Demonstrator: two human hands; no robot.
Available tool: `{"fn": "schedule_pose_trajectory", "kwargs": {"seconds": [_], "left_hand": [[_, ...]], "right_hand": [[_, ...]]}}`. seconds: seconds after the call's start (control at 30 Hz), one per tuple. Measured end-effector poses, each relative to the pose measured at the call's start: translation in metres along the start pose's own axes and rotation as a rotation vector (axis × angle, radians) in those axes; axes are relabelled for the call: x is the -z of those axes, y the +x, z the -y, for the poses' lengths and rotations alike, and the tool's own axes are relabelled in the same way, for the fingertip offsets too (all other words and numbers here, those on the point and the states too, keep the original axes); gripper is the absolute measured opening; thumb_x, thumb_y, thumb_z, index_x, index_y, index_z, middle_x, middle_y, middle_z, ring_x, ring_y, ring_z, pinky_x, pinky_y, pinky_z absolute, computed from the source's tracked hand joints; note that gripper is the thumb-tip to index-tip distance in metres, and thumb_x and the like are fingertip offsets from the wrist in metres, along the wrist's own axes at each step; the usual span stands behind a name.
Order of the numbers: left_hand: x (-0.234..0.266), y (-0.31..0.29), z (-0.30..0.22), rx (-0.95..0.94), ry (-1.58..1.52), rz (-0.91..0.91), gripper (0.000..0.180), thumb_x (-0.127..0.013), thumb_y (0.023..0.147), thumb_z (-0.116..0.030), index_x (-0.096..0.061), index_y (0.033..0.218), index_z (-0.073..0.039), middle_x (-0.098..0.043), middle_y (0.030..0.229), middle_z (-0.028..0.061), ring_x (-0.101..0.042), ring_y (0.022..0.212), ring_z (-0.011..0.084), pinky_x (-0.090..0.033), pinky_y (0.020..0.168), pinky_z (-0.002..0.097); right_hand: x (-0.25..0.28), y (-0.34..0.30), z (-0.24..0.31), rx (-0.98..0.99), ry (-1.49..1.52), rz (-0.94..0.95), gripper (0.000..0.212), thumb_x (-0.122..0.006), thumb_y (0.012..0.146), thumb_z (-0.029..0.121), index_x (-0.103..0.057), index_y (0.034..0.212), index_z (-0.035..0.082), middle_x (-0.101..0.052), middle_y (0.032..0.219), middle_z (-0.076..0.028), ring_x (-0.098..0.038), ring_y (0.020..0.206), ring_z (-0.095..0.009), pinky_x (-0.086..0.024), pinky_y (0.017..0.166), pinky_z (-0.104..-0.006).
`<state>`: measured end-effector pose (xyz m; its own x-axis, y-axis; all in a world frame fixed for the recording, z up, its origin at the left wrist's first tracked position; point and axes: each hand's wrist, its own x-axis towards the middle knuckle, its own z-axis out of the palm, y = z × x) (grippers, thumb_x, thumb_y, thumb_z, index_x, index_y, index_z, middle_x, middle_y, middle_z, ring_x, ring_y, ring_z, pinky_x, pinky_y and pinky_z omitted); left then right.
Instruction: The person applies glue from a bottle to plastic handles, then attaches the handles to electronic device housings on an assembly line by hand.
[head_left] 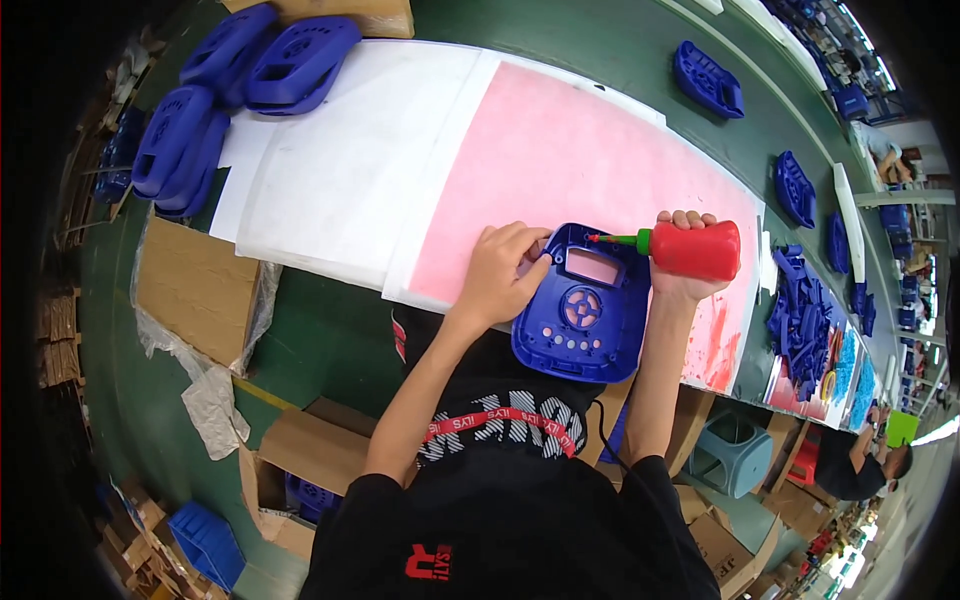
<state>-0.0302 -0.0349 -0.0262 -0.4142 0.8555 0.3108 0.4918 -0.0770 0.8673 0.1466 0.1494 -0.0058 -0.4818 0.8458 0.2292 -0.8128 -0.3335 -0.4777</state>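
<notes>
A blue plastic housing [622,318] lies hollow side up at the table's front edge. It has a rectangular window, a round vent and a row of small holes. My left hand [500,272] grips its upper left rim, thumb and fingers closed round it. In my right hand [684,286] is a red squeeze bottle [702,250], tipped sideways over the housing's right rim. Its green nozzle [628,239] points left, with the thin tip at the inside of the housing near the top edge; I cannot tell whether it touches.
Pink and white sheets [560,150] cover the table, with red smears at the right. Stacked blue housings [180,150] stand at the far left. More blue parts [800,320] are heaped at the right. Single housings [708,80] lie on the green surface beyond. A stool [732,452] and cartons [315,450] stand below.
</notes>
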Motion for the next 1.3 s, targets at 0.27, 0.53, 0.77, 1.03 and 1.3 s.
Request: {"fn": "schedule_pose_trajectory", "kwargs": {"seconds": [0.27, 0.53, 0.77, 1.03, 1.3], "left_hand": [[0.003, 0.001, 0.000, -0.016, -0.013, -0.006, 0.023, -0.064, 0.080, -0.013, -0.066, 0.100, -0.003, -0.062, 0.080, 0.0078, -0.058, 0.072, 0.0240, -0.040, 0.074, 0.0369], [0.003, 0.001, 0.000, -0.009, -0.001, 0.011, 0.023, -0.063, 0.080, -0.012, -0.065, 0.101, -0.003, -0.061, 0.080, 0.0081, -0.058, 0.073, 0.0244, -0.040, 0.074, 0.0374], [0.003, 0.001, -0.001, 0.001, 0.008, 0.015, 0.024, -0.064, 0.080, -0.012, -0.065, 0.102, -0.003, -0.061, 0.080, 0.0078, -0.057, 0.072, 0.0244, -0.040, 0.074, 0.0370], [0.002, 0.002, 0.001, -0.022, 0.000, -0.014, 0.025, -0.066, 0.080, -0.010, -0.066, 0.104, -0.002, -0.057, 0.074, 0.0049, -0.050, 0.065, 0.0181, -0.037, 0.071, 0.0318], [0.002, 0.001, -0.001, 0.007, 0.027, 0.017, 0.025, -0.064, 0.080, -0.010, -0.065, 0.104, -0.004, -0.060, 0.079, 0.0054, -0.056, 0.066, 0.0205, -0.038, 0.075, 0.0349]], "right_hand": [[0.004, 0.001, -0.003, -0.014, -0.027, 0.110, 0.041, -0.054, 0.083, 0.044, -0.063, 0.097, 0.006, -0.062, 0.083, -0.004, -0.056, 0.078, -0.018, -0.044, 0.092, -0.0409], [-0.014, -0.001, -0.005, 0.012, -0.098, 0.110, 0.045, -0.044, 0.087, 0.045, -0.065, 0.092, 0.005, -0.061, 0.075, -0.006, -0.055, 0.072, -0.018, -0.045, 0.087, -0.0391], [-0.024, -0.005, 0.001, 0.010, -0.163, 0.158, 0.050, -0.040, 0.090, 0.048, -0.064, 0.091, 0.005, -0.061, 0.075, -0.006, -0.054, 0.071, -0.019, -0.046, 0.084, -0.0404], [-0.010, -0.012, 0.030, 0.083, -0.193, 0.138, 0.049, -0.041, 0.090, 0.048, -0.064, 0.093, 0.004, -0.062, 0.077, -0.007, -0.057, 0.073, -0.019, -0.046, 0.087, -0.0408], [-0.013, -0.011, 0.022, 0.097, -0.200, 0.137, 0.052, -0.040, 0.090, 0.051, -0.064, 0.093, 0.005, -0.063, 0.077, -0.007, -0.057, 0.073, -0.019, -0.046, 0.086, -0.0407]]}}
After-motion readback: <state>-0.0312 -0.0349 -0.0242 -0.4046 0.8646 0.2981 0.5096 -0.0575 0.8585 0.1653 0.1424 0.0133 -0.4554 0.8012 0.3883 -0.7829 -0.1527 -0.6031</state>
